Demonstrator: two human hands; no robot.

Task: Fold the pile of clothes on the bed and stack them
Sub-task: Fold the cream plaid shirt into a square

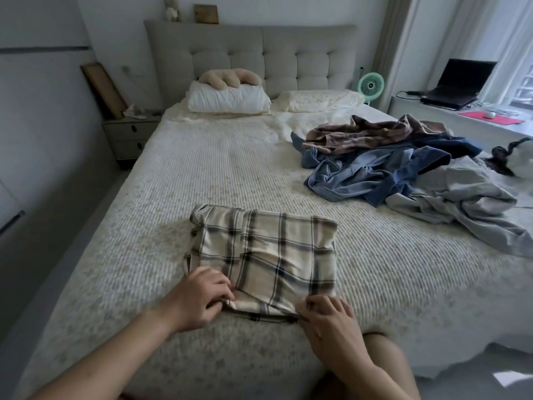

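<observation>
While the folded plaid garment (266, 261) is lying near the foot edge of the bed (178, 180), both hands are working its near edge; the left hand (199, 298) is pinching the near left corner between thumb and curled fingers; the right hand (328, 316) is pinching the near right corner likewise; the unfolded pile of clothes (403, 166) is lying well apart, toward the bed's right edge.

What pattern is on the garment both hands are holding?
The garment is cream with a dark plaid check, seen in the head view.
</observation>
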